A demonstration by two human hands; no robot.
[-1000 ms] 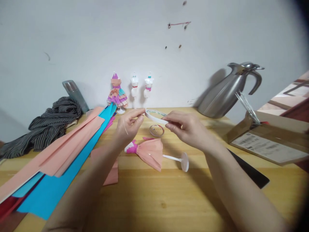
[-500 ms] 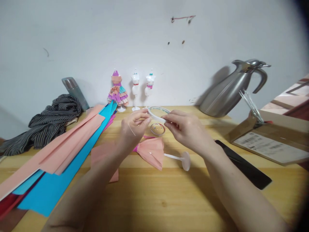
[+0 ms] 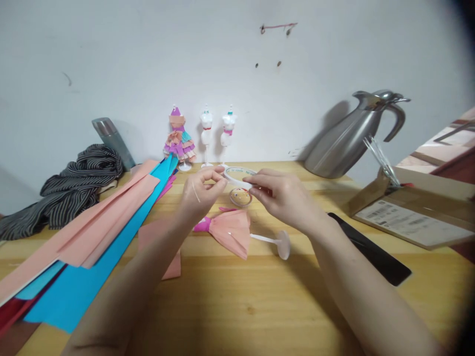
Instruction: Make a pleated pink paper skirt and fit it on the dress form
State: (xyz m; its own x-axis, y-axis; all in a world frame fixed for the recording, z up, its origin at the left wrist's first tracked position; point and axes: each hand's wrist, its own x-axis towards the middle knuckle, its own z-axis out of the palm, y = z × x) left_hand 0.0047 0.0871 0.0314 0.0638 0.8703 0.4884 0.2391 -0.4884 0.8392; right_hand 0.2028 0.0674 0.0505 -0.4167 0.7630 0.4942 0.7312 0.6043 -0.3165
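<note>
A roll of tape, a pale ring with printing inside, is held up above the table. My right hand pinches its right side between thumb and fingers. At the ring's left edge, my left hand has thumb and forefinger closed together on the tape. A thin pale strip lies across the back of that hand. Below lies a small dress form on its side, dressed in a peach crepe-paper skirt with a magenta waist. A round tin or ring with small bits inside sits just behind it.
Long peach and blue crepe-paper sheets spread on the left beside a striped cloth. Dress forms, one in a ruffled dress, stand by the wall. To the right are a black phone, a cardboard box and a steel jug.
Both hands stay at the tape roll, with the left fingers slightly shifted. The whole view has moved a little, so everything appears slightly further left.
</note>
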